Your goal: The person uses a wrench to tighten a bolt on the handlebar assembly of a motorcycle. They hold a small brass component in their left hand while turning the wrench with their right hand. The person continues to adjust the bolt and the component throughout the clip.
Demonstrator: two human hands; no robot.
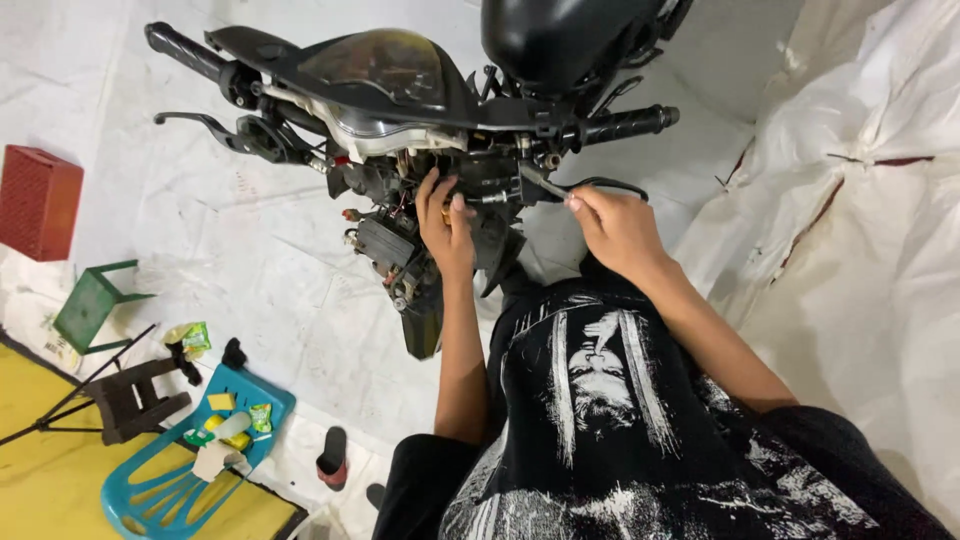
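— Black motorcycle front [420,110], fairing off, wiring and brackets exposed at twelve o'clock. Left hand [446,225] reaching into the exposed assembly, fingers [432,190] curled onto some part there; closed on it or only pressing, impossible to tell.

— Right hand [618,228]?

— At two o'clock from the left, fingers pinched shut on a small dark tool or connector [545,186] with a black cable [610,183] looping off it.

— Risks?

— Probably a pinched or yanked wire if pulled hard; maybe a small fastener dropping onto the floor and rolling off.

— Surroundings?

— White sheeting [250,250] over the floor. Turquoise plastic chair [165,480] with packets at eight o'clock, green stool [88,305], red crate [38,202] at nine, sandal [333,455] nearby.
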